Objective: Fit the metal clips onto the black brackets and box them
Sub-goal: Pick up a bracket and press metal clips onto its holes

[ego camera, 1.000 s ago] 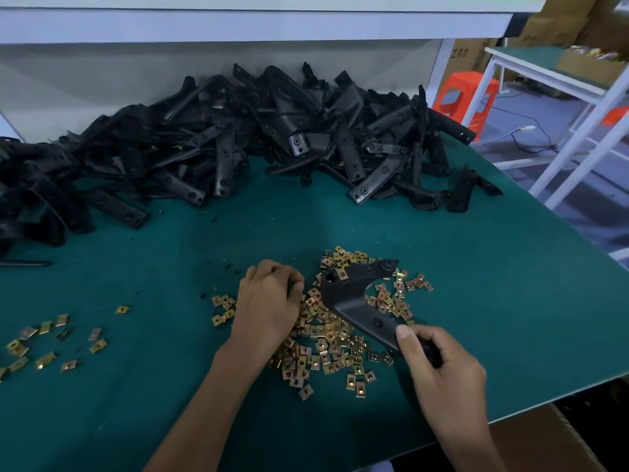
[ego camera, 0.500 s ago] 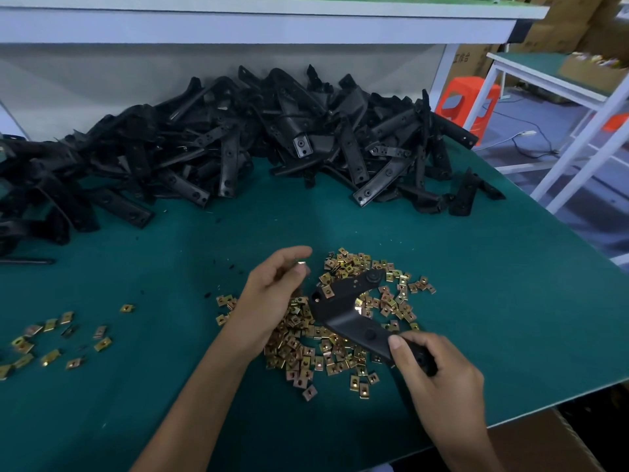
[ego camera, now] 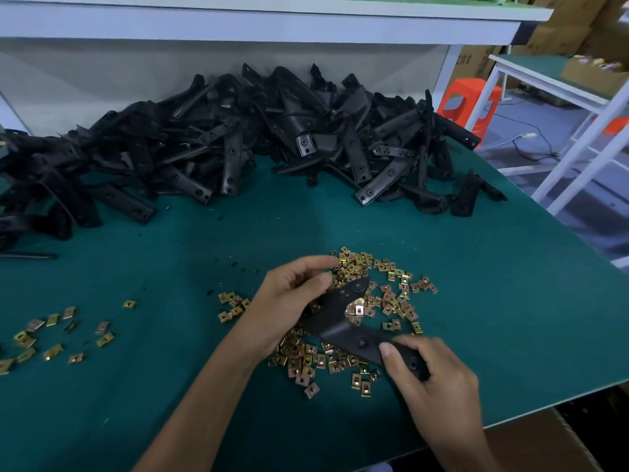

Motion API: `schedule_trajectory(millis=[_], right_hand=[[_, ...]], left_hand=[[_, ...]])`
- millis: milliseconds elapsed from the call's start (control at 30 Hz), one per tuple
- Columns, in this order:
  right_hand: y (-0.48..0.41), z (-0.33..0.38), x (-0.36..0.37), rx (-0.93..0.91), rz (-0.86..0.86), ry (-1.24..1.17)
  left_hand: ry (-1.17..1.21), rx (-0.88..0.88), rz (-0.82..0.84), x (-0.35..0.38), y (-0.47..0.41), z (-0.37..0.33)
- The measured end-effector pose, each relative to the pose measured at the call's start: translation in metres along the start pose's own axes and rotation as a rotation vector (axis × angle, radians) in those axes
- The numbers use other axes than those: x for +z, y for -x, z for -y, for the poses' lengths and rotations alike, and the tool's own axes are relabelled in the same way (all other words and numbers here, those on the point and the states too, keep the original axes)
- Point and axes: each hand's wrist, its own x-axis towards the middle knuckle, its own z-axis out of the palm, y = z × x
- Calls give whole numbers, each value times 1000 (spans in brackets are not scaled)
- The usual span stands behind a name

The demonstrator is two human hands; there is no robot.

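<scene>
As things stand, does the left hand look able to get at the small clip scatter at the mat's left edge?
Probably yes: only bare green mat lies between the left hand and that clip scatter, though it grips the upper end of the black bracket.

You have only 1 print in view: dark characters on the cardboard box (ego camera: 476, 64) just behind the orange stool (ego camera: 467, 98), too blurred to read.

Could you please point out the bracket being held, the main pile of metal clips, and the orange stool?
held bracket (ego camera: 340, 325): head view, on its bend at mid-length.
main clip pile (ego camera: 391, 301): head view, on clips just right of the bracket.
orange stool (ego camera: 466, 102): head view, on its near side.
</scene>
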Motion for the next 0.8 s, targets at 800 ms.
schedule_trajectory(millis=[800], right_hand=[[0, 0, 6, -76, -17, 134]], left_hand=[[87, -155, -47, 4, 2, -3]])
